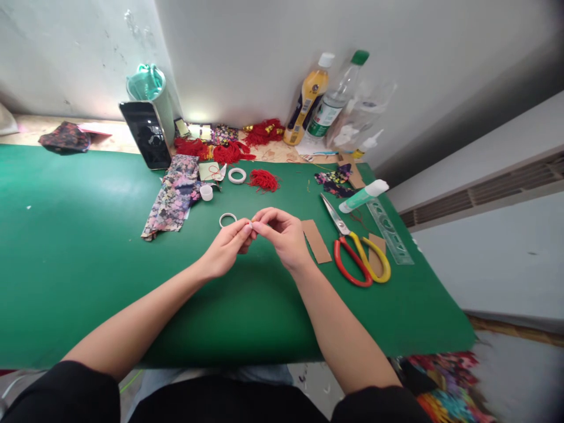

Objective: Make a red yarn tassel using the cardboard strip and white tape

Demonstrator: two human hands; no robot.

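Observation:
My left hand and my right hand meet fingertip to fingertip over the middle of the green table. Both are closed in a pinch on something tiny between them; a hint of red shows there, too small to name. A small white tape ring lies just beyond my left fingers. A brown cardboard strip lies right of my right hand.
Red-and-yellow scissors, a glue bottle and a clear ruler lie to the right. Floral fabric, another tape ring, red thread, a phone and bottles stand farther back.

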